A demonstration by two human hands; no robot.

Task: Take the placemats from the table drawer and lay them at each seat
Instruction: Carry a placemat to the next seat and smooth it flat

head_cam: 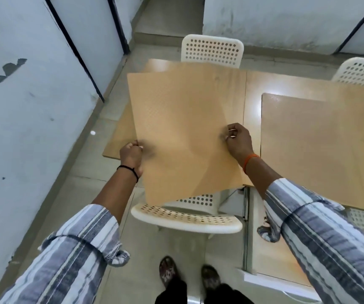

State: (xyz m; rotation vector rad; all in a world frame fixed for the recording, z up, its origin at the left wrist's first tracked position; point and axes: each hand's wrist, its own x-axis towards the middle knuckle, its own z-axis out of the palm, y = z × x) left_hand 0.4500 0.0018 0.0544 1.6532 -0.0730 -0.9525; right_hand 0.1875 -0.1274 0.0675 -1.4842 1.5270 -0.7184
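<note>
A stack of placemats (183, 132) is held above the counter (251, 88), gripped at 9 o'clock by the left hand (131, 155) and at 3 o'clock by the right hand (239, 139). Another placemat (326, 150) lies on the counter at 3 o'clock. A near chair (187, 218) is tucked at 6 o'clock, a far chair (212, 50) at 12 o'clock.

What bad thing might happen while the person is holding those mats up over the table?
1. Both hands, left hand and right hand, pinch only the edges of the held mats. There look to be two, fanned apart, so one might slip out and fall.
2. The mats hang over the near chair, so a dropped one may land on the chair or floor.
3. One mat already lies on the table; the next could overlap it.
</note>
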